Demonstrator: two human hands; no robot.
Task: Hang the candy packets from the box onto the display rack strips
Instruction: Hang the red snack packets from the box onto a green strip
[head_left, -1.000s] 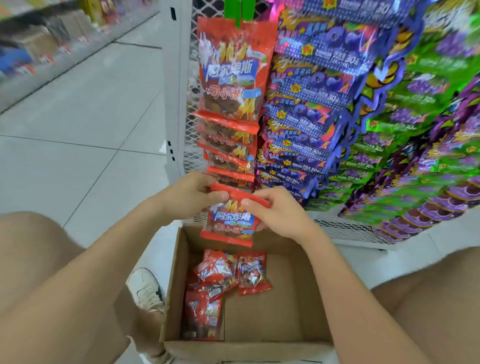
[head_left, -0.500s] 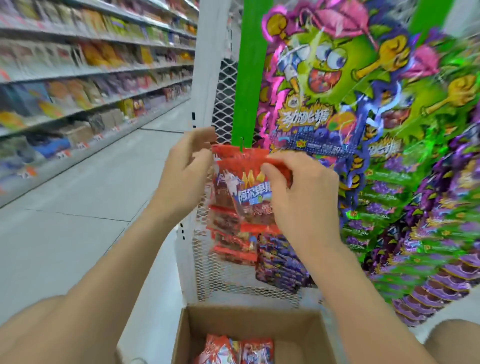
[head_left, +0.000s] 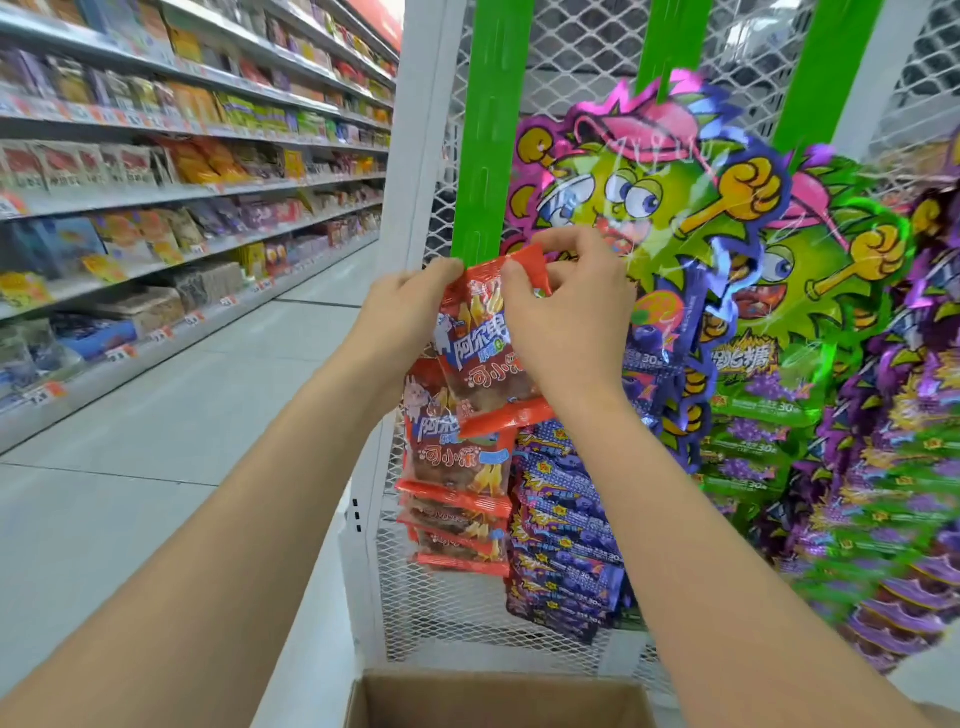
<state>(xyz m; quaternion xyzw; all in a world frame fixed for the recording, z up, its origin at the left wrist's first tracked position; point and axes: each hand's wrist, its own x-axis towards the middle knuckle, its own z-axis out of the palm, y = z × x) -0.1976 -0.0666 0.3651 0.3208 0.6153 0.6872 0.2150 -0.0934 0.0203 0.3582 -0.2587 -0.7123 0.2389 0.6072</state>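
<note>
A red candy packet is held up against the left green display strip. My left hand pinches its top left corner. My right hand pinches its top edge, fingers curled over the top right corner. Just below it several red packets hang in a column on the same strip. The cardboard box shows only its far rim at the bottom edge; its contents are out of view.
Blue and purple packets hang to the right of the red column, with large green monster packets and purple ones further right. A white mesh rack backs the strips. Store shelves line the aisle on the left.
Both hands lifted the red packet from above the box up to the green strip. The camera tilted up, so the box interior dropped out of view.
</note>
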